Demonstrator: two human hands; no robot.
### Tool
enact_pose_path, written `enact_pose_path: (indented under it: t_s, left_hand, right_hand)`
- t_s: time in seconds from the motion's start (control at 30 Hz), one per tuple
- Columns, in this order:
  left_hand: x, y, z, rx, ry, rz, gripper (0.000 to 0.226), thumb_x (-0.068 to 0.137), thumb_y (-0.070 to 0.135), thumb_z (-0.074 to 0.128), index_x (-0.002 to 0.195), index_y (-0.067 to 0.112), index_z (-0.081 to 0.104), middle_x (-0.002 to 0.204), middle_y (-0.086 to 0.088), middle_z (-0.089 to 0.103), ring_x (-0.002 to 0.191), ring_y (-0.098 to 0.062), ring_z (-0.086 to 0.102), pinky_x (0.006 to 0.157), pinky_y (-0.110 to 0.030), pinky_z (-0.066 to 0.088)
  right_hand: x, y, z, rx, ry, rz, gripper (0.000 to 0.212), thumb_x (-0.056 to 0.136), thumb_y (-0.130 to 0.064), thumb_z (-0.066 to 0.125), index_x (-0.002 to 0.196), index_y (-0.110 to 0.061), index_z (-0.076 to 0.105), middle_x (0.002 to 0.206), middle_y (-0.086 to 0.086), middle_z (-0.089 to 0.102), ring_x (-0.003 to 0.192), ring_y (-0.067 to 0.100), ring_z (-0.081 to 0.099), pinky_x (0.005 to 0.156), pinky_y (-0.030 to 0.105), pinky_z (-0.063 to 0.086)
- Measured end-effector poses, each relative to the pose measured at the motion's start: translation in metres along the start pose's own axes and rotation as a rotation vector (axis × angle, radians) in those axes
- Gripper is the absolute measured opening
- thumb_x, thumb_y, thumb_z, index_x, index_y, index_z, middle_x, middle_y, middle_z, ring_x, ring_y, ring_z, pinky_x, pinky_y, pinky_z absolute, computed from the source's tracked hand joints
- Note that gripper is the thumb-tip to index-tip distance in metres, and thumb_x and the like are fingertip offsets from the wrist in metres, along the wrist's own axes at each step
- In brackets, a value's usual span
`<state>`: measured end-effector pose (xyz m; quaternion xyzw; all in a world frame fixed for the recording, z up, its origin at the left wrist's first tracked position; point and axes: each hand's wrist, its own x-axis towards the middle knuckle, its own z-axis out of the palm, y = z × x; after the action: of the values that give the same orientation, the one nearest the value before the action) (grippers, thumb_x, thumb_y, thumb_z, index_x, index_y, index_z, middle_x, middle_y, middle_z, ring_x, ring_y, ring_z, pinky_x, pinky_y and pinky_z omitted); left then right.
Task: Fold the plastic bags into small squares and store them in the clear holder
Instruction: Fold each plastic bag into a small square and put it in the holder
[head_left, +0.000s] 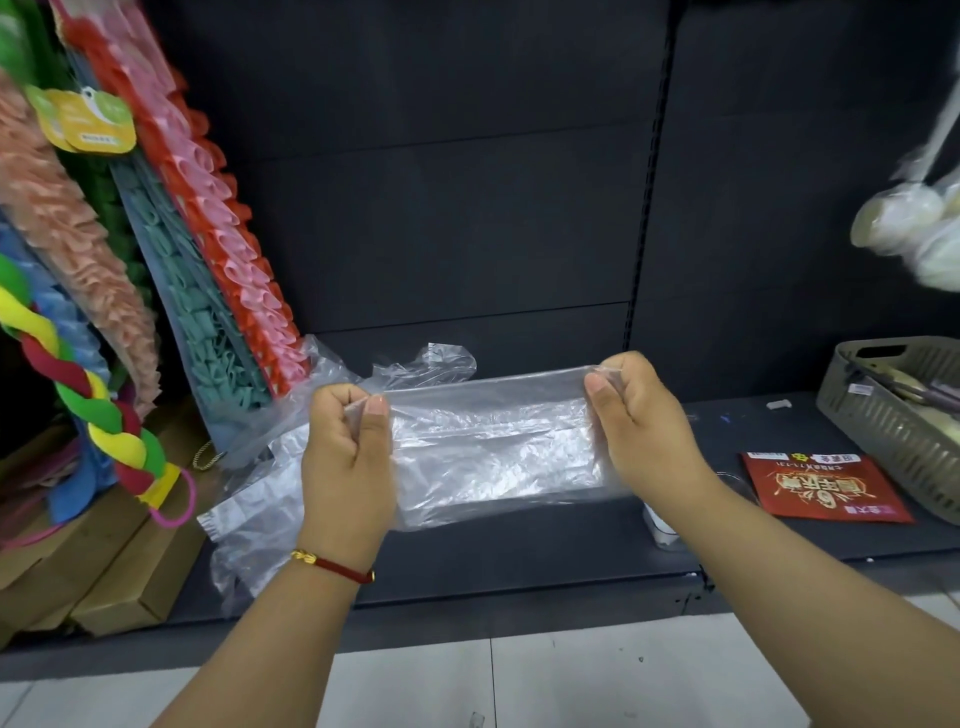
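Observation:
A clear plastic bag (493, 447), folded into a wide band, hangs stretched between both hands above the dark shelf (519, 551). My left hand (348, 457) pinches its left end between thumb and curled fingers. My right hand (639, 421) pinches the right end the same way. More loose clear bags (260, 509) lie crumpled on the shelf behind and left of my left hand. A small clear object (661, 525) stands on the shelf under my right wrist, mostly hidden; I cannot tell whether it is the holder.
Colourful frilled goods (208, 249) hang and lean at the left above cardboard boxes (119, 571). A red packet (821, 486) lies on the shelf at the right, beside a grey slotted basket (893, 415). A bag of pale items (914, 223) hangs at upper right.

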<state>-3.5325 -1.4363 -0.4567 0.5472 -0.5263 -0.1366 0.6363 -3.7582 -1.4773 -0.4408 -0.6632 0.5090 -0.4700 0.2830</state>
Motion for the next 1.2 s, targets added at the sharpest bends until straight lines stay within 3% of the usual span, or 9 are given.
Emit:
enact_pose_path:
  t_s: [0.17,0.27,0.43,0.57,0.67,0.87,1.03,1.13,1.2]
  left_hand:
    - [0.003,-0.004,0.003,-0.023,0.035,-0.114,0.018,0.1,0.024,0.052,0.084,0.028,0.044,0.051,0.01,0.047,0.042,-0.008,0.04,0.043,-0.029,0.037]
    - [0.004,-0.001,0.005,-0.119,0.079,-0.217,0.01,0.097,0.019,0.057,0.096,0.021,0.047,0.054,0.005,0.047,0.036,-0.002,0.037,0.038,-0.018,0.036]
    - [0.013,-0.006,-0.004,-0.221,0.013,-0.366,0.049,0.093,0.016,0.063,0.126,0.042,0.04,0.043,0.006,0.039,0.033,-0.007,0.032,0.037,-0.018,0.035]
    - [0.02,-0.008,-0.015,-0.237,-0.079,-0.354,0.039,0.09,0.008,0.066,0.107,0.04,0.054,0.058,0.0,0.052,0.062,-0.021,0.05,0.062,-0.033,0.045]
    - [0.02,-0.006,-0.018,-0.217,-0.13,-0.323,0.022,0.089,0.007,0.066,0.095,0.028,0.06,0.065,-0.003,0.06,0.064,-0.017,0.054,0.059,-0.028,0.044]
    - [0.023,-0.002,-0.027,-0.192,-0.146,-0.262,0.053,0.09,0.006,0.065,0.117,0.048,0.047,0.062,0.004,0.063,0.058,-0.005,0.058,0.058,-0.019,0.052]
    - [0.024,-0.005,-0.032,-0.313,-0.28,-0.379,0.03,0.09,0.002,0.062,0.099,0.03,0.068,0.067,0.001,0.066,0.08,-0.024,0.054,0.068,-0.025,0.05]
    - [0.022,-0.008,-0.035,-0.255,-0.345,-0.401,0.024,0.079,0.003,0.07,0.082,0.025,0.08,0.089,-0.007,0.069,0.088,-0.02,0.059,0.076,-0.015,0.054]
    - [0.024,-0.009,-0.038,-0.217,-0.363,-0.414,0.024,0.072,0.003,0.073,0.083,0.024,0.08,0.093,-0.006,0.069,0.088,-0.018,0.058,0.076,-0.013,0.053]
  right_hand:
    - [0.005,0.001,-0.001,0.069,0.029,0.087,0.008,0.099,-0.028,0.053,0.099,-0.02,0.05,0.072,-0.005,0.056,0.053,0.003,0.05,0.047,0.008,0.039]
    - [0.007,0.005,-0.003,0.149,-0.056,0.179,0.031,0.093,-0.029,0.063,0.116,-0.031,0.043,0.063,0.001,0.051,0.046,0.003,0.047,0.046,0.01,0.041]
    - [0.009,0.011,-0.006,0.249,-0.088,0.138,0.042,0.09,-0.018,0.068,0.117,-0.038,0.042,0.056,-0.005,0.054,0.054,0.007,0.053,0.058,0.012,0.044]
    - [0.015,0.013,-0.007,0.27,-0.061,0.119,0.016,0.089,-0.013,0.069,0.09,-0.023,0.057,0.064,-0.005,0.063,0.058,0.004,0.056,0.061,0.018,0.046]
    - [0.016,0.014,-0.009,0.273,-0.066,0.128,0.01,0.089,-0.009,0.068,0.084,-0.017,0.068,0.071,0.001,0.068,0.063,0.014,0.06,0.061,0.025,0.048]
    - [0.017,0.013,-0.014,0.309,-0.11,0.159,0.007,0.089,-0.011,0.068,0.094,-0.012,0.073,0.064,0.017,0.061,0.05,0.03,0.051,0.037,0.022,0.035]
    - [0.018,0.018,-0.013,0.326,-0.12,0.159,0.018,0.082,-0.009,0.076,0.099,-0.014,0.075,0.065,0.007,0.05,0.059,0.026,0.048,0.057,0.034,0.055]
    - [0.019,0.02,-0.013,0.337,-0.138,0.17,0.021,0.078,-0.008,0.079,0.097,-0.018,0.076,0.072,0.005,0.046,0.066,0.021,0.047,0.066,0.052,0.055]
    - [0.018,0.02,-0.014,0.343,-0.162,0.178,0.027,0.076,-0.005,0.08,0.099,-0.016,0.074,0.068,0.002,0.047,0.061,0.018,0.048,0.064,0.046,0.053]
